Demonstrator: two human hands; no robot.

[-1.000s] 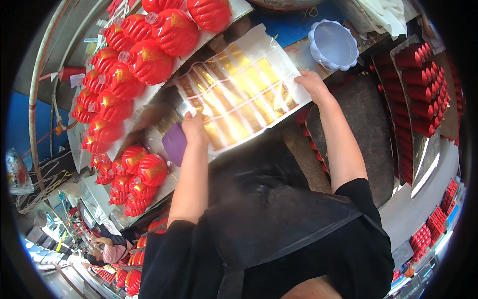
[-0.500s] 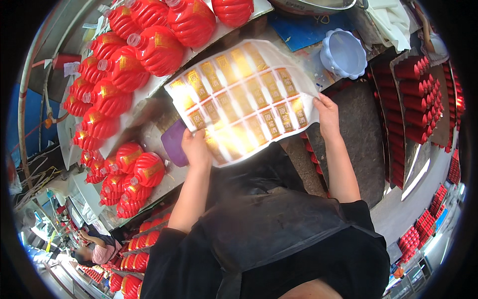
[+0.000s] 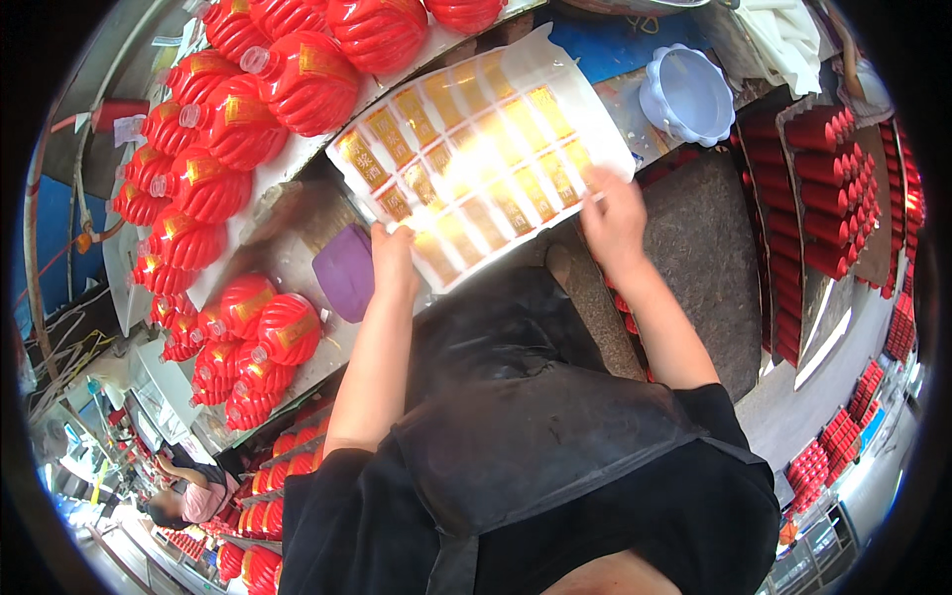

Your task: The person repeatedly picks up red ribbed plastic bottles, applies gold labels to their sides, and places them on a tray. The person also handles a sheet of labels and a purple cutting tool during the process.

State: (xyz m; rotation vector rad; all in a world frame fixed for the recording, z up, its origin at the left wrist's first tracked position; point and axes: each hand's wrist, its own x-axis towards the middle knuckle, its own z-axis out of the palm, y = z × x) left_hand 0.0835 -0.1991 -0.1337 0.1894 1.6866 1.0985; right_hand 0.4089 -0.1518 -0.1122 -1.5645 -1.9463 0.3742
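A white sheet of gold labels [image 3: 466, 159], set in rows, is held out in front of me over the bench. My left hand [image 3: 395, 260] pinches its near left corner. On the near right edge my right hand [image 3: 615, 223] has hold of it, slightly blurred. Glare washes out the middle labels. Just left of my left hand lies a purple item [image 3: 344, 272], perhaps a cloth or pouch. Red ribbed bottles [image 3: 305, 84] with clear necks and gold labels crowd the bench on the left.
A pale blue scalloped basin [image 3: 687, 94] stands at the far right of the bench beside white cloth [image 3: 778, 45]. Racks of red pieces [image 3: 828, 198] rise on the right. More red bottles [image 3: 288, 332] stand at lower left. A seated person [image 3: 193, 491] is farther off.
The label sheet has moved away from me and lies flatter over the bench, both hands still on it. My right hand has shifted left along its edge.
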